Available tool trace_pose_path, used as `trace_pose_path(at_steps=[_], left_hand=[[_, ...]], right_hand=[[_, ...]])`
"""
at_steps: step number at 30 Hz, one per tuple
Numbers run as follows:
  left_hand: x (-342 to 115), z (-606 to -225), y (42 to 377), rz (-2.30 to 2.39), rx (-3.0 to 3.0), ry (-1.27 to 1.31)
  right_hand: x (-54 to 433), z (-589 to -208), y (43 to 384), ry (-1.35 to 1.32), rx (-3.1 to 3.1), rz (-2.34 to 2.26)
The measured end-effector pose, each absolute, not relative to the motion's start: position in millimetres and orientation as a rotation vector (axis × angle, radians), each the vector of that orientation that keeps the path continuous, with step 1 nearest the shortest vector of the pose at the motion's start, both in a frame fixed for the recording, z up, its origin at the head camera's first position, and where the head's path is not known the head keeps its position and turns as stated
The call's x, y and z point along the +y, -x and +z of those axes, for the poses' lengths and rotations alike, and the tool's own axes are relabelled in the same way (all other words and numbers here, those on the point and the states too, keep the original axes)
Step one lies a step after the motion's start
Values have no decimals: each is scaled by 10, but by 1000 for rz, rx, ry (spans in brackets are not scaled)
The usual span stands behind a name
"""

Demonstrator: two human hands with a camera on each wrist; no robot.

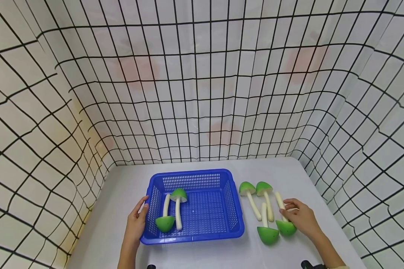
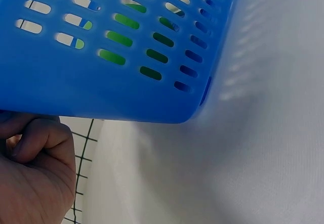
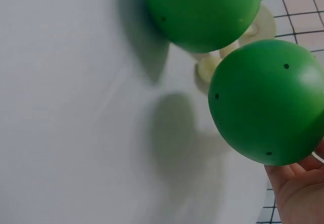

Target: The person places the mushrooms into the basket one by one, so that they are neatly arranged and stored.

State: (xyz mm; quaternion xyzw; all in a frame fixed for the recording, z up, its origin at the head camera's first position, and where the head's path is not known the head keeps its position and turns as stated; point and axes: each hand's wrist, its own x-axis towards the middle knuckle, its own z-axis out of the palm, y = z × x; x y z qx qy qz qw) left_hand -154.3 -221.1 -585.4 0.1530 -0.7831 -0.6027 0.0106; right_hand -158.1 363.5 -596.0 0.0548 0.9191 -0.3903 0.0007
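Observation:
My left hand holds the left side of a blue plastic basket; the left wrist view shows its fingers bent at the edge. Two toy mushrooms with green caps and pale stems lie inside, one cap-down and one cap-up. To the basket's right, my right hand pinches the stem of another mushroom, its cap toward me. In the right wrist view this cap hangs apart from its shadow. Just left of it lies a mushroom with its cap also toward me.
Two more mushrooms lie beside the basket's right wall, caps pointing away. A white table carries everything. Black wire grid panels backed by pale cloth stand behind and on both sides.

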Motion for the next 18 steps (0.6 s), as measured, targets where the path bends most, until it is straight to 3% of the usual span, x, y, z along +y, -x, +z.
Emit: trace_pose_path(at_steps=[18], left_hand=[[-2205, -5857, 1552, -1919, -2414, -459]], right_hand=[[3316, -5662, 1676, -102, 2869, -1470]])
